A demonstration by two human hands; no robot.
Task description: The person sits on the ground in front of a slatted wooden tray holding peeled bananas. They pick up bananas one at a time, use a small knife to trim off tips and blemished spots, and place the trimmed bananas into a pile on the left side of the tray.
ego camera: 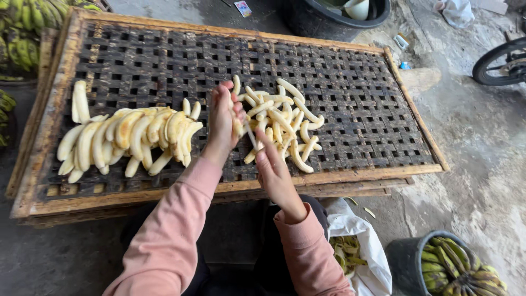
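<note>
My left hand [223, 119] is raised over a dark woven drying tray with a wooden frame [339, 178] and holds a peeled banana [238, 127] upright. My right hand [272, 164] is just to its right and grips a thin knife [251, 134] whose blade touches that banana. Behind the hands lies a loose heap of cut banana slices [285, 123]. On the left of the tray sits a row of whole peeled bananas [126, 137]. Pink sleeves cover both my arms.
A white bag with green peels [356, 252] lies by my right knee. A black bucket of unpeeled bananas [444, 266] stands at the lower right. Green banana bunches [24, 33] fill the far left. A dark tub [334, 19] and a bicycle wheel [501, 63] stand beyond the tray.
</note>
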